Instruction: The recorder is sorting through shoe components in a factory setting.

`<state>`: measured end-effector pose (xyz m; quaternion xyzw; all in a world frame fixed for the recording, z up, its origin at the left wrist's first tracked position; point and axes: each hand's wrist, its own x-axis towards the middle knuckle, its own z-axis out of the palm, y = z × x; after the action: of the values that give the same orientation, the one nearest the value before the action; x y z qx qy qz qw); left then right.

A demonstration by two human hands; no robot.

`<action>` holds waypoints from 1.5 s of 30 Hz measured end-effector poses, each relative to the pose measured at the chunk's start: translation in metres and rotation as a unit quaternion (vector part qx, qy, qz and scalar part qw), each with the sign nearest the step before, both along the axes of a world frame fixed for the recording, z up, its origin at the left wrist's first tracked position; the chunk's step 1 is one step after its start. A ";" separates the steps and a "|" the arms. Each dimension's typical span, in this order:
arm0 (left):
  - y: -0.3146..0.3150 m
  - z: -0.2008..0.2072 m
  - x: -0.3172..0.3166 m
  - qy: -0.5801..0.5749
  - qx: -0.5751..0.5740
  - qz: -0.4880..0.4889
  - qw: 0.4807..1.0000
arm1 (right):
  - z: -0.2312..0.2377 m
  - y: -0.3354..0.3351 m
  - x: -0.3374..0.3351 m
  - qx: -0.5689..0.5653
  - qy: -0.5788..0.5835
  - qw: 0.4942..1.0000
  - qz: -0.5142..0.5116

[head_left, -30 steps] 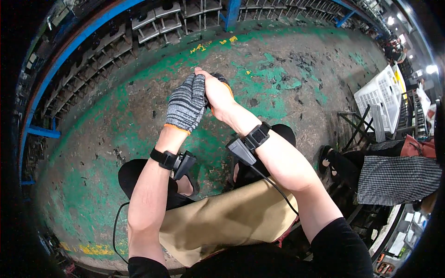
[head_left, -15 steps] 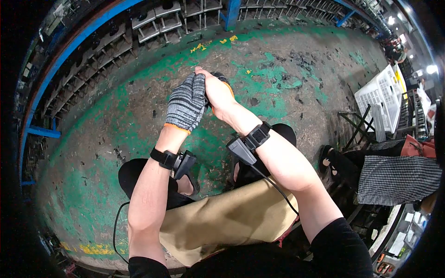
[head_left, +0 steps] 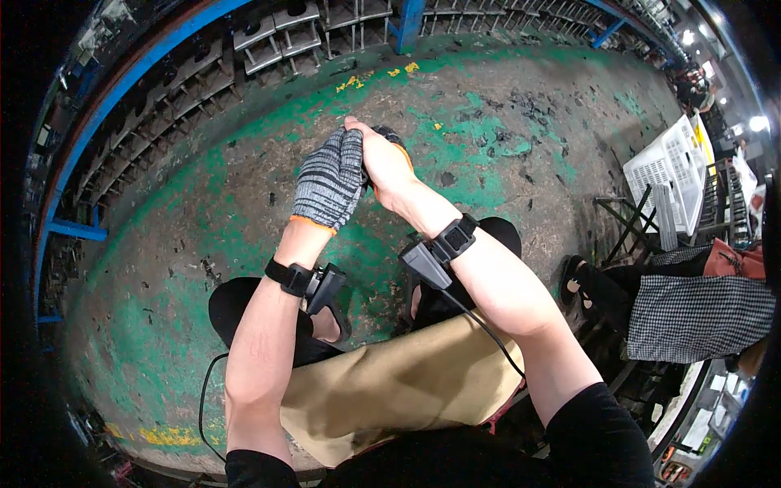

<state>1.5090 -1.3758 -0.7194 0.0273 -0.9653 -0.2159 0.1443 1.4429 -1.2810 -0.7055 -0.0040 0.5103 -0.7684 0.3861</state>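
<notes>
the striped glove [head_left: 321,195] covers the left hand [head_left: 332,172], long axis along the forearm [head_left: 262,350], touching the right hand [head_left: 386,164]. a dark orange-edged piece [head_left: 397,138], perhaps another glove, shows at the right hand's outer side; how closed the fingers are, and their hold, i cannot tell.

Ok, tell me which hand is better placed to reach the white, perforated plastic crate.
Probably the right hand: the white, perforated plastic crate is off to the person's right. The left hand, in its grey-and-black striped knit glove, would likely have to reach across. Both hands are together, though.
</notes>
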 end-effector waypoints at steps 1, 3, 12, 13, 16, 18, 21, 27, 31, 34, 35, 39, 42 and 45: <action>0.000 0.000 0.000 0.000 0.000 0.000 1.000 | 0.001 0.000 0.000 0.000 0.000 1.000 0.000; -0.001 -0.002 -0.002 -0.013 0.037 0.013 0.999 | 0.003 0.000 0.001 0.004 -0.004 1.000 -0.002; 0.001 -0.005 -0.003 0.051 0.069 0.018 0.996 | 0.006 0.002 0.002 0.015 0.001 1.000 0.010; 0.001 -0.006 -0.002 0.051 0.069 0.019 0.996 | 0.007 0.002 0.002 0.015 0.001 1.000 0.010; 0.001 -0.005 -0.001 0.087 0.009 -0.008 0.996 | 0.008 0.003 0.001 0.017 -0.008 1.000 0.021; 0.001 -0.004 -0.001 0.048 0.041 0.011 0.998 | 0.005 0.001 0.001 0.013 -0.007 1.000 0.020; 0.000 -0.005 -0.002 0.041 0.063 0.023 0.997 | 0.003 0.001 0.001 0.019 0.001 1.000 0.016; -0.001 -0.010 -0.002 0.082 0.032 0.009 0.996 | 0.006 0.002 0.002 0.022 0.002 1.000 0.021; 0.000 -0.009 -0.002 0.065 0.071 0.018 0.995 | 0.006 0.001 0.003 0.027 -0.001 0.999 0.016; 0.002 -0.003 -0.002 0.051 0.095 0.020 0.994 | 0.002 0.000 0.001 0.028 -0.002 1.000 0.013; 0.003 -0.001 -0.001 0.041 0.105 0.027 0.993 | 0.001 0.001 0.000 0.021 0.001 1.000 0.014; 0.006 0.007 0.000 0.018 0.136 0.041 0.990 | -0.001 -0.001 -0.001 0.012 0.005 1.000 0.006; 0.003 0.003 0.000 0.028 0.099 0.029 0.994 | -0.001 0.000 -0.001 0.014 0.002 1.000 0.016; 0.003 0.002 0.001 0.035 0.099 0.027 0.994 | 0.000 0.000 -0.001 0.018 -0.006 1.000 0.014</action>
<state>1.5099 -1.3727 -0.7172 0.0603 -0.9325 -0.3069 0.1805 1.4422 -1.2808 -0.7054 0.0005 0.5214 -0.7537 0.4001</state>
